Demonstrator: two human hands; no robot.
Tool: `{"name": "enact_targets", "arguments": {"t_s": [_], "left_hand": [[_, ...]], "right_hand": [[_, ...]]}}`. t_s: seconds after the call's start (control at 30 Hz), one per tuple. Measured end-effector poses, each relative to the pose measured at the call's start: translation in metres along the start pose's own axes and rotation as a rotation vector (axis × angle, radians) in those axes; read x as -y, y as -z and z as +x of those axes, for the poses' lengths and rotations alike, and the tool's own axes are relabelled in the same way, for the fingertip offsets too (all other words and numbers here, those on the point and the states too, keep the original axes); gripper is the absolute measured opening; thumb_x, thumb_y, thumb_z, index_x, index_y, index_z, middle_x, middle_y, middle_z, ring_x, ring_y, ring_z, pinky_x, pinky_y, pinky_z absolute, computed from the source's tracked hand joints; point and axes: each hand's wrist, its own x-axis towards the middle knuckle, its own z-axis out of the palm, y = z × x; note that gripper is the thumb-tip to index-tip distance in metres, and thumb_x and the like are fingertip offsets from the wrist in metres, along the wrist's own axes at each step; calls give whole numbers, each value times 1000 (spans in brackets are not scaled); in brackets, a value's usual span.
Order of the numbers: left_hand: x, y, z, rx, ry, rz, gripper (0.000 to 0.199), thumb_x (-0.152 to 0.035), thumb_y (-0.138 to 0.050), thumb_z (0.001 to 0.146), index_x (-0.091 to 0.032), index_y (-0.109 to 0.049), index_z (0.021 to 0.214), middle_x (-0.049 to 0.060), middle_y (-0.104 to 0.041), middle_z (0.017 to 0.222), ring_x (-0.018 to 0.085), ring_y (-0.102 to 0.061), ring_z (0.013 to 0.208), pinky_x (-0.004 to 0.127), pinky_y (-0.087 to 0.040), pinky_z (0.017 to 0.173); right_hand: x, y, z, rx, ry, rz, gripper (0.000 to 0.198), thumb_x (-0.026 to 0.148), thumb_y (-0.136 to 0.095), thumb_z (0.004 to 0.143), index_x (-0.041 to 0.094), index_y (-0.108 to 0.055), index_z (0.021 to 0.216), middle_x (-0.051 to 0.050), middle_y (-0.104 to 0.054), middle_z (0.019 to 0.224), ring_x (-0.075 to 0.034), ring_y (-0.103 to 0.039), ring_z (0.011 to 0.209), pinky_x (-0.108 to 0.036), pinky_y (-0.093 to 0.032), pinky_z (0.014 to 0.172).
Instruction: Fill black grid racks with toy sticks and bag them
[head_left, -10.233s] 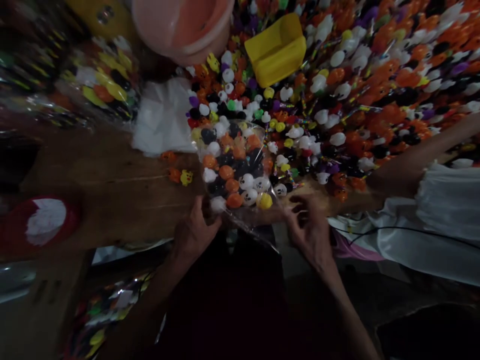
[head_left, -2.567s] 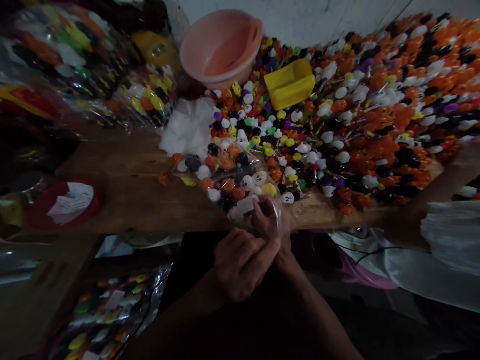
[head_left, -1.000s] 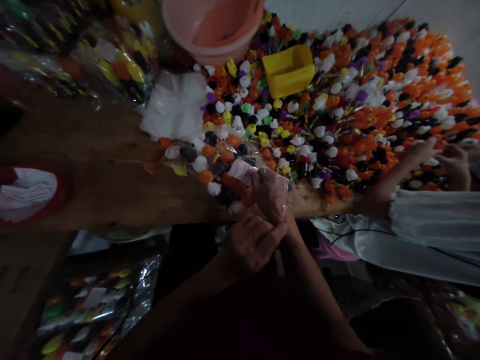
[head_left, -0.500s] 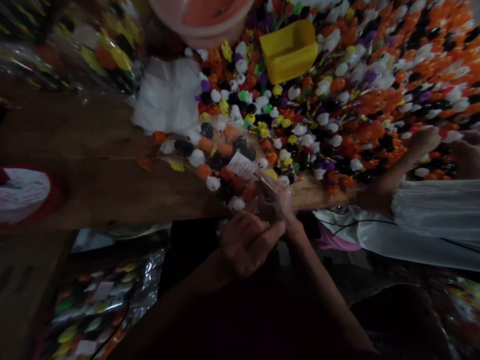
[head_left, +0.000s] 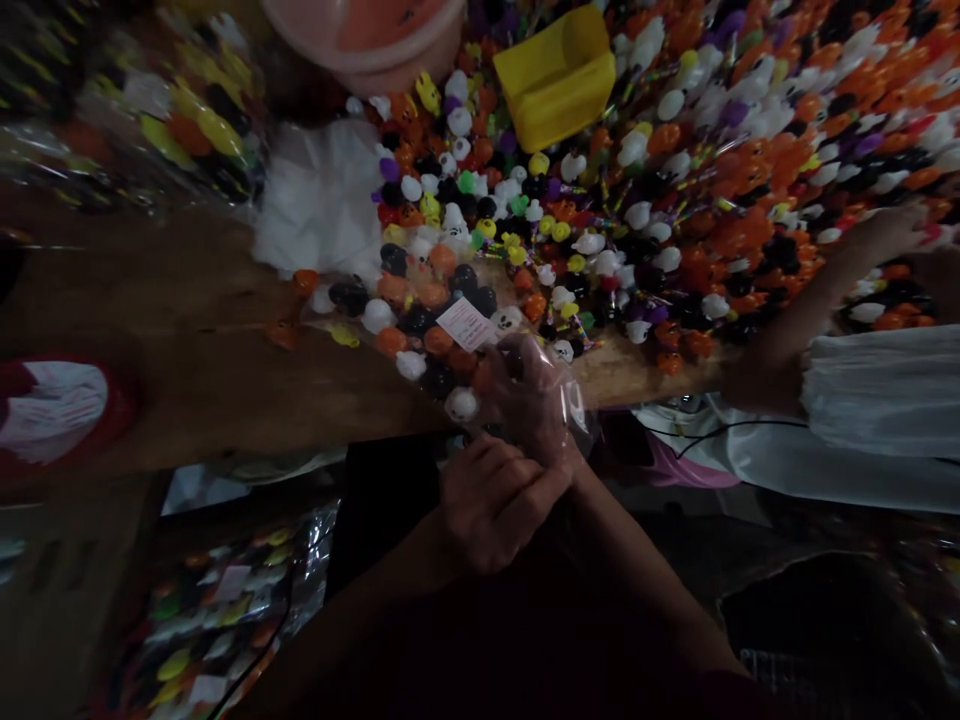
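A clear plastic bag [head_left: 420, 318] lies on the table's front edge, filled with small orange, black and white figure toys. Inside it, or on top, is a white printed label [head_left: 466, 325]. My left hand [head_left: 499, 500] is closed at the near end of the bag, its fingers curled on the edge of the film. My right hand [head_left: 534, 395] is within the bag's mouth, covered by shiny film, beside the label. Its fingers look bent; what they hold is hidden by glare and dim light.
A heap of loose figure toys [head_left: 600, 262] covers the table's right side, with a yellow scoop [head_left: 559, 85] on it. Behind stands a pink basin [head_left: 375, 50]; empty bags [head_left: 319, 195] lie left. Another person's arm [head_left: 825, 285] reaches in from the right. Filled bags [head_left: 225, 590] lie below.
My right hand has reached deeper into the bag, and the film now spreads around its wrist. My left hand keeps its grip. The view has shifted slightly.
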Motion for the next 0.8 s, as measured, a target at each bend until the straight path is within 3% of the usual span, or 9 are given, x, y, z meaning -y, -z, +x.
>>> {"name": "enact_targets", "arguments": {"t_s": [0.13,0.27,0.33,0.43,0.63,0.73,0.8], "left_hand": [[0,-4,-1,-15,-11,4,18,-9,-54,98,-8,-62,114,3,-68,78,15,-63,73,29,-51,66],[0,-9,-3,-45,-7,-22,17,-8,-55,98,-8,-63,112,3,-69,79,14,-63,74,30,-50,68],[1,-10,-4,-44,-19,-35,17,-8,-56,97,-9,-63,112,3,-69,79,15,-63,74,30,-50,69],[2,-9,-7,-36,-20,-8,18,-9,-56,97,-9,-62,113,2,-68,78,15,-64,73,30,-49,68],[1,-8,-10,-36,7,9,19,-9,-60,95,-8,-62,114,3,-68,77,15,-63,72,30,-48,67],[0,-12,-11,-37,-19,6,17,-8,-60,95,-7,-63,112,3,-67,75,15,-61,69,30,-46,65],[-1,-13,-14,-22,-28,5,17,-8,-58,96,-6,-64,112,3,-66,75,15,-60,68,30,-45,64]], "right_hand": [[3,-5,4,-31,-85,-72,36,51,-50,99,25,-68,117,-8,-73,87,-23,-64,73,-33,-46,64],[-6,-8,3,-21,79,-90,36,42,-45,101,24,-70,120,-11,-75,108,-24,-69,89,-33,-50,74],[-13,-6,0,29,161,-78,36,33,-44,100,23,-68,125,-11,-73,113,-23,-68,87,-33,-52,75],[-25,1,-5,119,184,-106,42,29,-50,94,23,-64,133,-12,-72,107,-23,-66,81,-35,-53,73],[-61,10,-16,163,256,-72,54,32,-50,92,24,-53,146,-15,-67,117,-27,-66,98,-43,-57,91],[-76,14,-31,73,231,-90,50,28,-40,95,27,-56,142,-13,-68,119,-24,-66,96,-41,-56,90],[-83,18,-44,19,255,-117,40,27,-39,95,26,-67,124,-13,-69,113,-23,-66,91,-38,-57,83]]}}
